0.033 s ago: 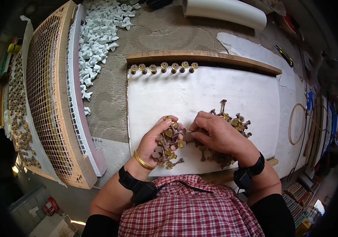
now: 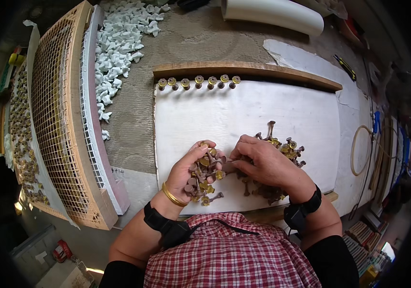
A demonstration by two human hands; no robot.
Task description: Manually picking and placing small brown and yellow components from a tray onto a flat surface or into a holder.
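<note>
My left hand (image 2: 184,168) is cupped around a bunch of small brown stemmed pieces (image 2: 205,163) with flared ends and yellow patches. Some of them lie over its palm and spill below the fingers onto the white board (image 2: 248,105). Beside it, my right hand (image 2: 263,163) is bent over a loose pile of the same pieces (image 2: 289,150). Its fingers are drawn together, and whatever is between the fingertips is hidden. Along the board's far left edge, several such pieces (image 2: 199,81) stand upright in a row, flared ends up.
A wooden strip (image 2: 248,73) borders the board's far side. To the left stand wood-framed mesh racks (image 2: 75,120) and a heap of small white pieces (image 2: 119,53). A white roll (image 2: 275,17) lies at the back, and a yellow-black cutter (image 2: 344,68) at the far right.
</note>
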